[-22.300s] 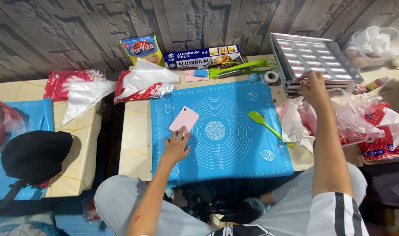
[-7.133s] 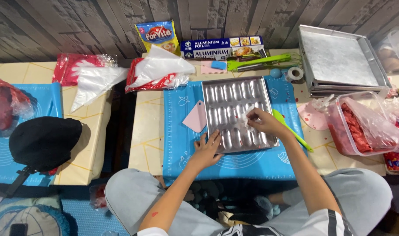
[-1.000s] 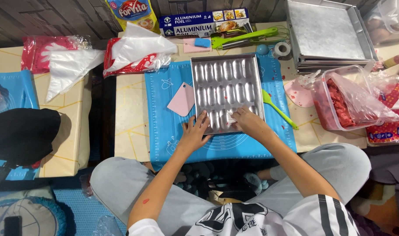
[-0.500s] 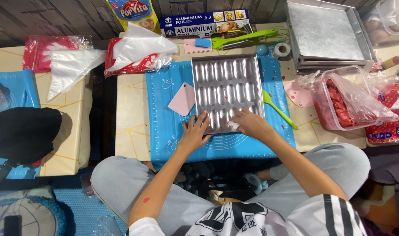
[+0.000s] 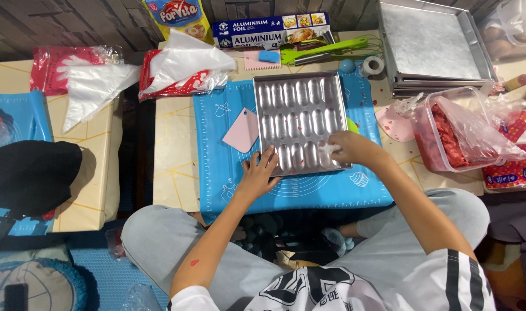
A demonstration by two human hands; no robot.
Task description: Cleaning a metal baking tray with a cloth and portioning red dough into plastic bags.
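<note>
A metal mould tray (image 5: 298, 106) with several oval cavities lies on a blue silicone mat (image 5: 217, 161) on the low table. My left hand (image 5: 260, 173) rests flat with spread fingers on the tray's near left corner. My right hand (image 5: 349, 148) is over the tray's near right cavities, fingers pinched on a small white wad (image 5: 330, 150), apparently tissue. A pink scraper (image 5: 242, 130) lies on the mat just left of the tray.
A clear tub of red filling (image 5: 447, 135) in a plastic bag stands at the right. Stacked metal baking trays (image 5: 430, 40) sit at the back right. A foil box (image 5: 269, 29), green spatula (image 5: 320, 50), tape roll (image 5: 373, 65) and piping bags (image 5: 182, 57) line the back.
My right hand has shifted slightly left over the tray's near right cavities with the white wad. My left hand stays on the tray's near left corner.
</note>
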